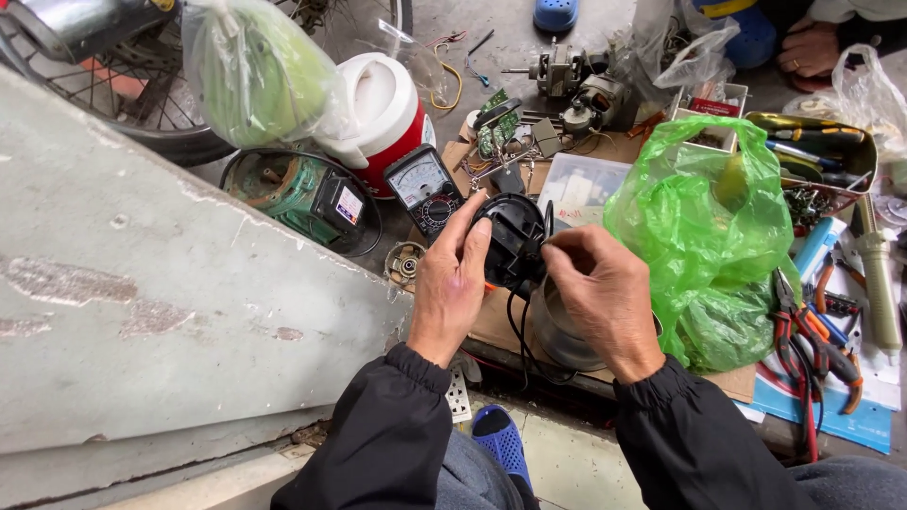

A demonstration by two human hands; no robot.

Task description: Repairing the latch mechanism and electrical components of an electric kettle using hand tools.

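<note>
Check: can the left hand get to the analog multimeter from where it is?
Probably yes: the left hand holds the black plastic part, and the multimeter lies just beyond its fingertips with nothing between.

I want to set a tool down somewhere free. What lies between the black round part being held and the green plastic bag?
In the head view, the right hand fills that stretch, its fingers on the black round part; the green plastic bag starts just past its knuckles.
</note>
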